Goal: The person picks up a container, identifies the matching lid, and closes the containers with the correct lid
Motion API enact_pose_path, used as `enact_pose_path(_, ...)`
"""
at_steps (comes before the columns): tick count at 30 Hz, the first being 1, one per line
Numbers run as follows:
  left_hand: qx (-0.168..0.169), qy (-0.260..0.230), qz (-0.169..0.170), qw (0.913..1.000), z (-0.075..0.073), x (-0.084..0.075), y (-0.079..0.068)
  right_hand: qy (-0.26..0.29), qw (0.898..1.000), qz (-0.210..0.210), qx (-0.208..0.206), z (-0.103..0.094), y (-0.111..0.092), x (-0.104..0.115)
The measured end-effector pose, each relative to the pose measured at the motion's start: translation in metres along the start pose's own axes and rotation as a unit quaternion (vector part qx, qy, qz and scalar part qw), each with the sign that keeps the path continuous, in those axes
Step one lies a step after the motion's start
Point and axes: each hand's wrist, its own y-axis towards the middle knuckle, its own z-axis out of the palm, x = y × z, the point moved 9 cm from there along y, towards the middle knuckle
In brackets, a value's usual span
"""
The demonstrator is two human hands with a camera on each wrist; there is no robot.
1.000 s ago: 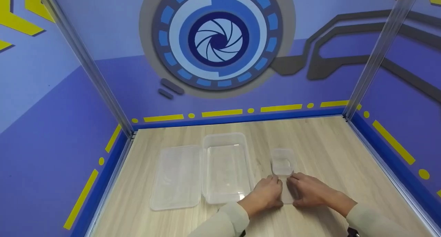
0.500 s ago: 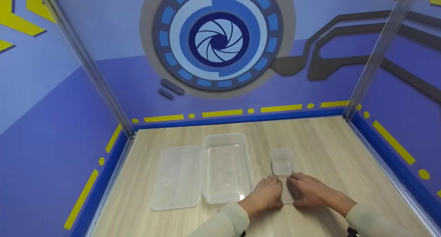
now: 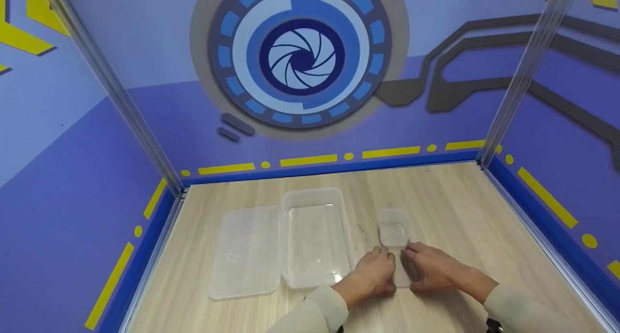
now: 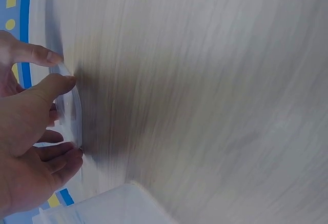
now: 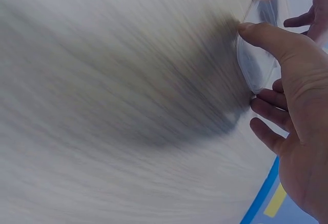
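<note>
A small clear plastic lid (image 3: pixel 402 272) lies low over the wooden table between my two hands. Along its left side my left hand (image 3: pixel 372 272) holds it, thumb at the near edge and fingertips at the far corner. My right hand (image 3: pixel 432 266) grips the opposite side the same way. In the left wrist view the lid (image 4: pixel 73 112) shows as a thin curved edge between thumb and fingers; the right wrist view has the lid (image 5: pixel 251 62) within the right hand's span. Directly beyond the fingertips stands a small square clear container (image 3: pixel 393 230), uncovered.
Left of my hands is a large rectangular clear container (image 3: pixel 312 193), uncovered, close to my left wrist. A large translucent lid (image 3: pixel 246 250) lies flat against its left side. Blue-purple printed panels (image 3: pixel 300 149) with metal corner posts enclose the table at the back and sides.
The head view has shifted slightly, so the whole scene sits a little further left. Both hands keep their hold on the small lid, and the containers stay in place.
</note>
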Motion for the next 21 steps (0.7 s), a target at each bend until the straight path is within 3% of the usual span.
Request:
enact_pose_path(9, 0.013, -0.017, 0.012, 0.9997, -0.005, 0.001, 0.0, 0.019, 1.0, 0.001, 0.003, -0.003, 0.0, -0.003)
enact_pose_path(17, -0.018, 0.026, 0.036, 0.9988, -0.013, 0.005, -0.002, 0.028, 0.999, -0.012, -0.008, -0.013, 0.0, 0.001)
enact_pose_path(21, -0.028, 0.019, 0.042, 0.9985, -0.018, 0.008, -0.002, 0.029, 0.999, -0.013, -0.01, -0.016, 0.001, 0.001)
